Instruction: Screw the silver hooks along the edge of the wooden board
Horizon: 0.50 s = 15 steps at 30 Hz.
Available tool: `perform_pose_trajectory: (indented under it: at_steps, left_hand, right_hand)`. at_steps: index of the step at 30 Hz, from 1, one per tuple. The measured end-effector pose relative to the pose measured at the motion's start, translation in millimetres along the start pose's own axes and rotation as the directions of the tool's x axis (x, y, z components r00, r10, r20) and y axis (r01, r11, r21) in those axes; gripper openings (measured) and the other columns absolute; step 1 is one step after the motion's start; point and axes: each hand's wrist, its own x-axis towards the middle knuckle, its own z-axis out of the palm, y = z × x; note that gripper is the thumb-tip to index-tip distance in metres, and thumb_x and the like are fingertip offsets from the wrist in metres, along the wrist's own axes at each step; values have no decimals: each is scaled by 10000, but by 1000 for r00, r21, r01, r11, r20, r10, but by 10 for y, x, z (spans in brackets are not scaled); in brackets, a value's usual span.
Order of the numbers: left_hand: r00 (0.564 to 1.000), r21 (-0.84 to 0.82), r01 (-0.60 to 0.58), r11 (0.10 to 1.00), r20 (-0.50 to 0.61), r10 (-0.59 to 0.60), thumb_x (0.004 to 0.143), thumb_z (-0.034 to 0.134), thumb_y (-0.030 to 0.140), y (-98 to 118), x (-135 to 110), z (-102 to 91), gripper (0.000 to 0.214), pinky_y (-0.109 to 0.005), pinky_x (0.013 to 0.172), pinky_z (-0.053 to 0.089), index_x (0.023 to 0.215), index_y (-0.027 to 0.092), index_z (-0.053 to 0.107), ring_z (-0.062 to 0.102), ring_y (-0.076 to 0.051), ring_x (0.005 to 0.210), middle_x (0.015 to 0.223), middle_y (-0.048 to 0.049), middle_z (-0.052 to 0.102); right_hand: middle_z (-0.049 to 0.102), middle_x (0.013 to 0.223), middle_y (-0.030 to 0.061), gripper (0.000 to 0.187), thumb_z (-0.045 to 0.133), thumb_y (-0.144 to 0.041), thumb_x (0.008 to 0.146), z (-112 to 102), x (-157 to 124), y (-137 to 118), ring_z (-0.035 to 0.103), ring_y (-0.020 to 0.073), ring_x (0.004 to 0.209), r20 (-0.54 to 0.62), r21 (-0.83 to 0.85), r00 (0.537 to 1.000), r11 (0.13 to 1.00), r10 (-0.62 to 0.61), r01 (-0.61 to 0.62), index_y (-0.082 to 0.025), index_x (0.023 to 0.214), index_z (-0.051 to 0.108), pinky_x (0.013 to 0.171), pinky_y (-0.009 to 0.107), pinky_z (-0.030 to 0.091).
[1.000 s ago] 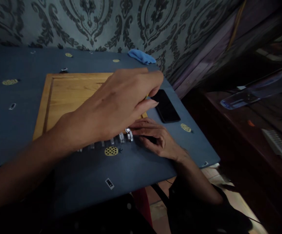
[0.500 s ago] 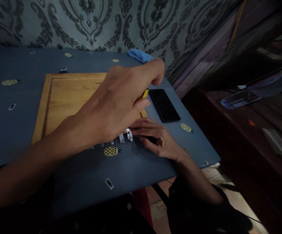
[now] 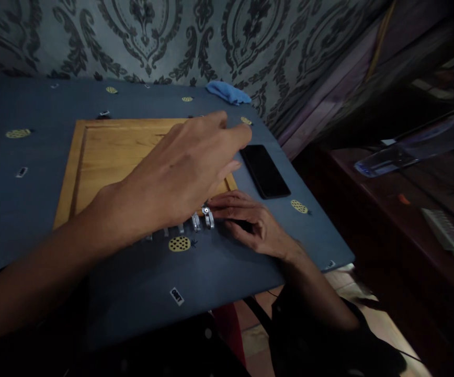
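My left hand (image 3: pixel 180 173) reaches across the right part of a wooden board (image 3: pixel 105 152), its fingers bent down together near the thumb; what lies under them is hidden. My right hand (image 3: pixel 246 222) lies flat on the blue tablecloth (image 3: pixel 219 267) just past the board's near right corner, fingertips touching the end of a row of small metal pieces (image 3: pixel 195 222). Something dark shows under its palm. My left forearm covers most of that row.
A black phone (image 3: pixel 265 170) lies face up right of the board. A blue cloth (image 3: pixel 227 92) sits at the table's far edge by the patterned wall. The table's right edge drops off to dark wooden furniture.
My left hand's raised index finger has come down over the board's right edge. A small yellow thing seen at its fingertips before is now hidden. My right hand has stayed put.
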Motion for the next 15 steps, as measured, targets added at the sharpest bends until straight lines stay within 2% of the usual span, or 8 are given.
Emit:
perform_pose_trajectory:
  at_steps: [5, 8, 11, 15]
  left_hand:
    - [997, -45, 63, 997, -50, -65, 931, 585, 192, 51, -20, -41, 195, -295, 630, 400, 1111, 186, 660, 558, -158, 678, 835, -20, 643]
    - [996, -50, 67, 996, -52, -70, 940, 542, 185, 83, -34, -62, 212, -286, 591, 376, 1109, 205, 667, 535, -149, 640, 784, -12, 642]
    - [997, -63, 51, 997, -47, -54, 941, 525, 186, 101, -38, -92, 218, -291, 565, 379, 1090, 207, 684, 564, -167, 666, 824, -32, 666]
    - [992, -89, 40, 995, -118, -51, 898, 596, 156, 116, -37, -194, 204, -322, 634, 423, 1072, 195, 694, 611, -189, 727, 831, -23, 669]
  right_hand:
    - [734, 1246, 107, 271, 548, -122, 936, 2, 2, -2, 656, 225, 1202, -7, 8, 1000, 1000, 14, -14, -189, 1126, 728, 1026, 484, 539]
    - [733, 1247, 118, 273, 548, -121, 935, 1, 2, 0, 659, 230, 1198, 4, 12, 1000, 1000, 9, -10, -175, 1134, 726, 1030, 492, 531]
    - [734, 1245, 117, 268, 544, -142, 949, -3, 2, 0, 655, 232, 1203, 13, 11, 1000, 1000, 20, -20, -182, 1143, 724, 1026, 493, 530]
    - [734, 1248, 109, 267, 545, -156, 953, -6, 4, -6, 651, 228, 1193, 15, 18, 1000, 999, 26, -27, -195, 1147, 723, 1015, 489, 534]
